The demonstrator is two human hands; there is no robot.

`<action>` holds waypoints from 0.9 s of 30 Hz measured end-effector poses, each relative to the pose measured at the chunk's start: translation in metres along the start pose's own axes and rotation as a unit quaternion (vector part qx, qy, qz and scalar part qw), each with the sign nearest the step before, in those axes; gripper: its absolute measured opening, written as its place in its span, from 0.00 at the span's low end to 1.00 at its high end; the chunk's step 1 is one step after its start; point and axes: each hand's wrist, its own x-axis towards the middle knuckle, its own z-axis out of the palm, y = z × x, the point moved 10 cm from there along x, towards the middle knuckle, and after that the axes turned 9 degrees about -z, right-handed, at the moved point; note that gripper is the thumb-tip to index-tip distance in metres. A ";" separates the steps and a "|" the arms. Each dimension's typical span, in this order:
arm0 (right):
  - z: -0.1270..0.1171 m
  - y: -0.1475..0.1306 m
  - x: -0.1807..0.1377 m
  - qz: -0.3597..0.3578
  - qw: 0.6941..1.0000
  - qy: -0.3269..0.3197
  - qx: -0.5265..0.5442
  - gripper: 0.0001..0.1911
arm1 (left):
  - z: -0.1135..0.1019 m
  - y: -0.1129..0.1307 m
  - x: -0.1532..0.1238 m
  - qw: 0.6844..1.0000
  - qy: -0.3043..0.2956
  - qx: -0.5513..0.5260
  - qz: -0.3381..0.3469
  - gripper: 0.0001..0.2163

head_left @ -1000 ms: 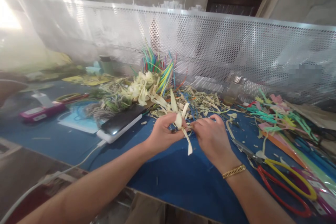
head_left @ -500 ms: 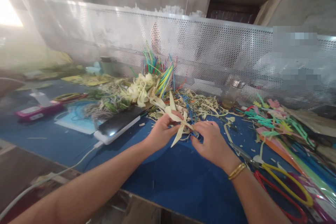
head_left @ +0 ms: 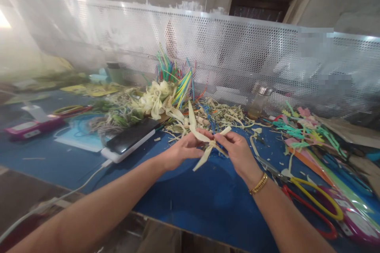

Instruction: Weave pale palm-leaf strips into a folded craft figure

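In front of me a pale flower of leaf-like strips, looking like dried husk (head_left: pixel 204 159), is held between both hands above the blue tabletop (head_left: pixel 190 205). My left hand (head_left: pixel 184 149) is closed on its left side, fingers behind the strips and the thumb nearer me. Thumb and fingers of my right hand (head_left: pixel 240 153) pinch it by the knotted centre. Its long strips stick out upward, downward and to the right. Scissors (head_left: pixel 273 171) with red and yellow handles lie to the right of my right hand. Behind the hands spreads a heap of dry husk scraps (head_left: pixel 231 115).
A phone (head_left: pixel 130 136) on a white power bank lies at left, its cable running off the table's front edge. Beyond are a blue mask (head_left: pixel 78 138), coloured stems (head_left: pixel 185 87) and a glass jar (head_left: pixel 258 102). A perforated metal screen (head_left: pixel 190 31) borders the back.
My right hand has come up to pinch the flower's centre, and the flower has turned a little. My left fingers have shifted on the strips. The view has tilted down and right slightly.
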 end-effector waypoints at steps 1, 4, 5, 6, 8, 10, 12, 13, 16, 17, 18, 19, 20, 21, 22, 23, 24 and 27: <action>-0.002 -0.005 0.000 -0.017 0.999 0.000 -0.030 0.15 | -0.002 0.000 0.001 1.000 0.005 -0.006 -0.002 0.19; 0.001 -0.023 0.000 -0.078 0.990 -0.018 -0.114 0.13 | -0.015 -0.008 0.005 0.997 0.070 0.020 -0.024 0.15; 0.004 -0.027 -0.001 -0.097 0.986 -0.023 -0.137 0.12 | -0.018 -0.013 0.006 0.994 0.090 0.039 -0.040 0.14; 0.006 -0.031 -0.002 -0.115 0.981 -0.026 -0.155 0.11 | -0.020 -0.018 0.007 0.991 0.103 0.057 -0.057 0.14; 0.009 -0.035 -0.003 -0.143 0.973 -0.030 -0.176 0.11 | -0.020 -0.025 0.008 0.988 0.110 0.078 -0.080 0.13; 0.011 -0.035 -0.003 -0.159 0.970 -0.028 -0.182 0.11 | -0.018 -0.027 0.009 0.988 0.109 0.078 -0.082 0.12; 0.009 -0.033 -0.002 -0.169 0.969 -0.018 -0.182 0.10 | -0.016 -0.025 0.009 0.989 0.106 0.071 -0.081 0.11; 0.008 -0.033 -0.002 -0.173 0.968 -0.010 -0.182 0.10 | -0.015 -0.025 0.009 0.989 0.101 0.066 -0.082 0.11; 0.006 -0.032 -0.002 -0.180 0.967 0.008 -0.180 0.11 | -0.011 -0.024 0.009 0.991 0.075 0.062 -0.095 0.09; 0.006 -0.031 -0.003 -0.180 0.967 0.010 -0.180 0.11 | -0.010 -0.024 0.009 0.991 0.067 0.062 -0.101 0.09; 0.007 -0.031 -0.003 -0.180 0.967 0.011 -0.180 0.11 | -0.010 -0.024 0.009 0.991 0.061 0.061 -0.105 0.09; 0.008 -0.030 -0.003 -0.179 0.967 0.012 -0.179 0.11 | -0.009 -0.024 0.008 0.991 0.057 0.061 -0.107 0.09; 0.007 -0.028 -0.003 -0.176 0.968 0.015 -0.179 0.11 | -0.009 -0.023 0.008 0.991 0.054 0.060 -0.106 0.09; 0.006 -0.026 -0.002 -0.171 0.969 0.021 -0.176 0.12 | -0.008 -0.023 0.007 0.992 0.054 0.057 -0.104 0.09; 0.003 -0.023 -0.002 -0.163 0.971 0.033 -0.171 0.12 | -0.009 -0.021 0.007 0.992 0.056 0.049 -0.100 0.08; -0.001 -0.020 -0.001 -0.151 0.974 0.047 -0.163 0.13 | -0.009 -0.020 0.006 0.993 0.059 0.035 -0.095 0.08; -0.005 -0.017 -0.001 -0.139 0.977 0.061 -0.152 0.13 | -0.009 -0.019 0.006 0.994 0.060 0.012 -0.090 0.07; -0.016 -0.011 0.000 -0.122 0.984 0.087 -0.094 0.12 | -0.012 -0.015 0.005 0.993 0.062 -0.070 -0.070 0.11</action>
